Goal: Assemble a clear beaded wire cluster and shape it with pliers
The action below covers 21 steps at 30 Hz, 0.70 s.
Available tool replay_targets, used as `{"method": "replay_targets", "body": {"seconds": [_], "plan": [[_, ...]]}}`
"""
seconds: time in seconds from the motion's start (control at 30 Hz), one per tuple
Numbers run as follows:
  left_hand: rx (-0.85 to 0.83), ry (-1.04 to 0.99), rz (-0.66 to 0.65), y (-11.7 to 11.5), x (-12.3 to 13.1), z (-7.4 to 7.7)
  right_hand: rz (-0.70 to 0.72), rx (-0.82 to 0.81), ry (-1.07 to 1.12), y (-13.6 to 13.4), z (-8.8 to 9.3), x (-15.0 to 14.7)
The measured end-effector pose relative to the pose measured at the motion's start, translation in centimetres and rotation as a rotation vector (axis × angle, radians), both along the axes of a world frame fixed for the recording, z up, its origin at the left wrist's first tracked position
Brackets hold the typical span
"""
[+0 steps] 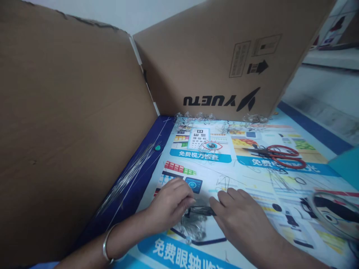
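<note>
My left hand [172, 201], with a metal bangle on its wrist, is closed in a pinch near the front of the printed sheet; what lies between its fingertips is too small to make out. To its right, my right hand [239, 215] is closed around a dark narrow piece [202, 211] that reaches toward the left fingertips; its kind is unclear. Below both hands lies a clear, shiny tangle [195, 228], partly blurred. Beyond my right hand rest scissors [286, 155] with red handles and dark blades pointing left.
Cardboard panels [70, 93] [207, 63] stand at the left and back. A bundle of thin wires [131, 173] lies on the dark blue strip beside a green bit [157, 148]. Clear tangled pieces [196, 116] line the back panel. A transparent ring-shaped roll [314, 209] sits at right.
</note>
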<state>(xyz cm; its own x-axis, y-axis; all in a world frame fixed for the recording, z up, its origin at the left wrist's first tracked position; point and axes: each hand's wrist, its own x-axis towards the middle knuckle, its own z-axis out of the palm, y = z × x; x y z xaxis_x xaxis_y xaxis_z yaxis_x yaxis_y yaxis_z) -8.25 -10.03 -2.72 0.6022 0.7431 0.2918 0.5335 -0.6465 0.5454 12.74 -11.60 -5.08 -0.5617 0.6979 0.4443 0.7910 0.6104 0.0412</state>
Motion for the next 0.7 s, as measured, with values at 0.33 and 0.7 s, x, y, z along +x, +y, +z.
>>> {"method": "replay_targets", "body": {"seconds": [0.33,0.7], "plan": [[-0.04,0.009,0.088,-0.4,-0.1,0.3,0.05,-0.007,0.06,0.1,0.1,0.4],[-0.209,-0.175,0.355,-3.1,-0.2,1.2,0.11,-0.369,0.294,-0.9,-0.7,1.7]]}}
